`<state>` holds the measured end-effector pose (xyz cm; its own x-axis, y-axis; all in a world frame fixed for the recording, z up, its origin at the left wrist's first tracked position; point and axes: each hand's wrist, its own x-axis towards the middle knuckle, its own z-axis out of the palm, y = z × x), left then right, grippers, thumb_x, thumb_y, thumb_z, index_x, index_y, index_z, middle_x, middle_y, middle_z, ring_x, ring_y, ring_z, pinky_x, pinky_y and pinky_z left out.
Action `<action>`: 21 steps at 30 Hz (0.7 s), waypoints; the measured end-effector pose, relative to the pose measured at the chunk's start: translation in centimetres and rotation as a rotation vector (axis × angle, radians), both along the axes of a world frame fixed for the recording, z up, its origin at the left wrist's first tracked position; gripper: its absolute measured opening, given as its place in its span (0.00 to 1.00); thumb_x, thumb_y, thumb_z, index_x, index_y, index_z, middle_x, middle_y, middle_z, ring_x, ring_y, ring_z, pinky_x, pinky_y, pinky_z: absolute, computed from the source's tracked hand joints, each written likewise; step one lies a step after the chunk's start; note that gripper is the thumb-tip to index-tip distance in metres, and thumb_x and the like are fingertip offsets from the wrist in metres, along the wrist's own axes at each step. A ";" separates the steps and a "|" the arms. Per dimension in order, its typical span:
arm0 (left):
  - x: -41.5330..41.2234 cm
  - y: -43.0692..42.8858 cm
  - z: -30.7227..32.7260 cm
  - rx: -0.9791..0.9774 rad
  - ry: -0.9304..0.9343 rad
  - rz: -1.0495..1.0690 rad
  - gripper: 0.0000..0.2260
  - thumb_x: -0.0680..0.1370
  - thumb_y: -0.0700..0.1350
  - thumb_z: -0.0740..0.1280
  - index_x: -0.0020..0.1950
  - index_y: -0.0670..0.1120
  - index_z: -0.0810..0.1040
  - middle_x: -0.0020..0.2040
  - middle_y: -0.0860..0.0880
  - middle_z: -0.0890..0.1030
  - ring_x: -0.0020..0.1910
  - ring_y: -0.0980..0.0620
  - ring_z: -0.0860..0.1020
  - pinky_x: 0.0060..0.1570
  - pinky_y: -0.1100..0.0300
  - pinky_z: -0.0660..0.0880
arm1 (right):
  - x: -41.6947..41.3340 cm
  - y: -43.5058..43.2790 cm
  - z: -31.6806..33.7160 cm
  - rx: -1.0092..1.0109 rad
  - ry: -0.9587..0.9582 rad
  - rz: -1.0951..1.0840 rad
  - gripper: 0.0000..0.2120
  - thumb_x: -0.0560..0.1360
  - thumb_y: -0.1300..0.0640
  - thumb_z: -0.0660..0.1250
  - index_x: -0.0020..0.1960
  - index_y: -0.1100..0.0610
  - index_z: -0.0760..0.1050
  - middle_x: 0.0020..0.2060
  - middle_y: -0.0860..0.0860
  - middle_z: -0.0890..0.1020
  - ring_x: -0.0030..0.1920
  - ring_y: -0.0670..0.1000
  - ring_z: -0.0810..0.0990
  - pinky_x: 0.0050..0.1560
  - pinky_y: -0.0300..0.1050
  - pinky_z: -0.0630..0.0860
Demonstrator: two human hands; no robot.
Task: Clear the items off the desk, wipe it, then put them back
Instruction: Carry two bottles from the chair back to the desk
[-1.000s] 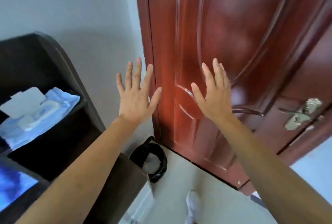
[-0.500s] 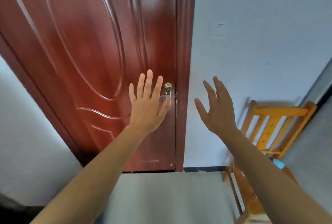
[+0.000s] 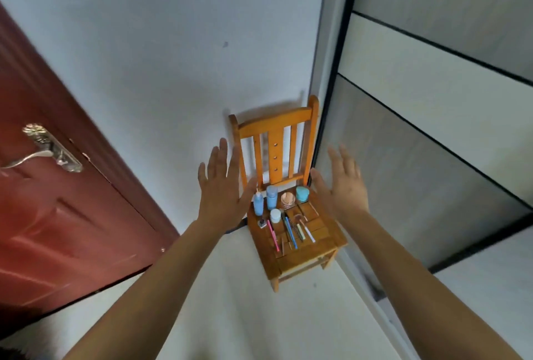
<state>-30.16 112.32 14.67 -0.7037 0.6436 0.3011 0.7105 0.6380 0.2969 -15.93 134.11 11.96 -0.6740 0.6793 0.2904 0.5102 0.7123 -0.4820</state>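
Observation:
A small orange wooden chair point(image 3: 305, 253) stands in the corner against the white wall. On its seat are two blue bottles point(image 3: 264, 201), a teal jar point(image 3: 302, 194), a copper round compact point(image 3: 287, 199), a small white-capped jar point(image 3: 275, 215) and several pens and pencils point(image 3: 290, 232). My left hand point(image 3: 222, 190) is held up with its fingers spread, just left of the chair and in front of it. My right hand point(image 3: 343, 186) is raised the same way at the chair's right. Both hold nothing and touch nothing.
A red-brown door point(image 3: 52, 215) with a metal handle point(image 3: 43, 149) fills the left side. A grey panelled wardrobe point(image 3: 432, 128) with black lines rises at the right. Pale floor point(image 3: 259, 316) lies in front of the chair.
My view has swung right from the dark shelf and door to the corner chair. Both hands stay raised and spread, and now frame the chair.

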 end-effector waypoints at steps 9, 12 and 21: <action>-4.7 6.9 -7.6 -0.112 -0.163 -0.016 0.34 0.80 0.64 0.51 0.82 0.50 0.50 0.82 0.48 0.45 0.81 0.44 0.48 0.76 0.38 0.52 | -3.5 5.8 -6.5 -0.168 -0.162 -0.090 0.31 0.79 0.29 0.51 0.77 0.39 0.47 0.80 0.47 0.58 0.78 0.56 0.61 0.69 0.63 0.68; -8.2 8.8 -10.4 -0.157 -0.213 0.001 0.34 0.79 0.65 0.50 0.81 0.51 0.49 0.82 0.49 0.45 0.81 0.45 0.47 0.77 0.39 0.50 | -6.6 8.5 -8.5 -0.245 -0.231 -0.083 0.32 0.78 0.30 0.54 0.77 0.38 0.47 0.80 0.45 0.55 0.79 0.54 0.59 0.69 0.63 0.68; -14.8 12.5 -22.1 -0.280 -0.380 0.086 0.32 0.82 0.64 0.49 0.82 0.50 0.50 0.82 0.47 0.49 0.81 0.43 0.51 0.76 0.39 0.52 | -15.8 11.6 -19.2 -0.442 -0.305 0.080 0.28 0.81 0.37 0.57 0.78 0.43 0.55 0.78 0.47 0.62 0.76 0.53 0.64 0.72 0.57 0.67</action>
<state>-44.93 124.77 -7.41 -0.7846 0.5978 -0.1644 0.5260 0.7822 0.3338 -31.75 145.71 -7.26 -0.7376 0.6355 -0.2282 0.6263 0.5174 -0.5831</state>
